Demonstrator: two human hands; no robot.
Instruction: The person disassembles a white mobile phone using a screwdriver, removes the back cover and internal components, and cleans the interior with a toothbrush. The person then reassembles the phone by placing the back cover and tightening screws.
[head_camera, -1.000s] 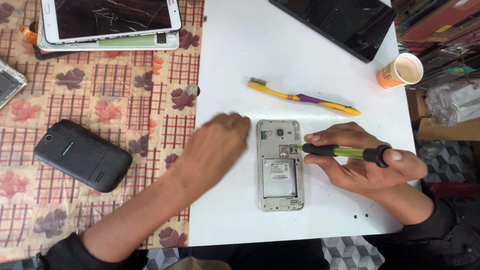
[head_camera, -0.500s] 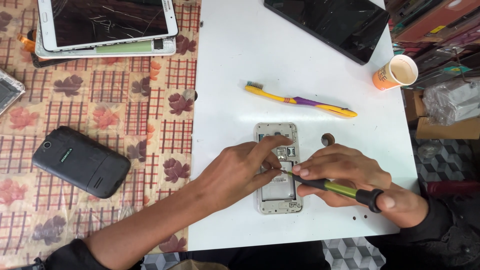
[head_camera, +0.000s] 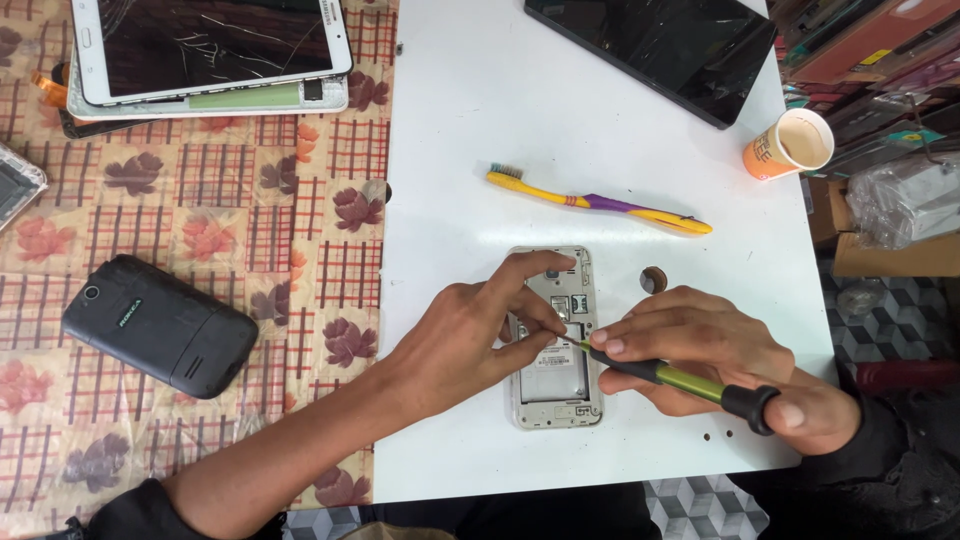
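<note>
Well left of the left hand (head_camera: 470, 335) lies a black phone (head_camera: 158, 325) on the patterned cloth (head_camera: 200, 200), with a cracked tablet (head_camera: 205, 45) farther up. That hand pinches thumb and forefinger over the opened phone (head_camera: 556, 345), steadying it on the white board (head_camera: 470, 140). Just right, the right hand (head_camera: 700, 350) is closed around a green-handled screwdriver (head_camera: 680, 378), its tip meeting the phone between the left fingertips. Judging by this, keeping the tip square and the frame pinned flat matters most. Above lie a toothbrush (head_camera: 600, 202) and a paper cup (head_camera: 790, 145).

Left hand (head_camera: 470, 335) pinching; right hand (head_camera: 700, 350) fisted.
</note>
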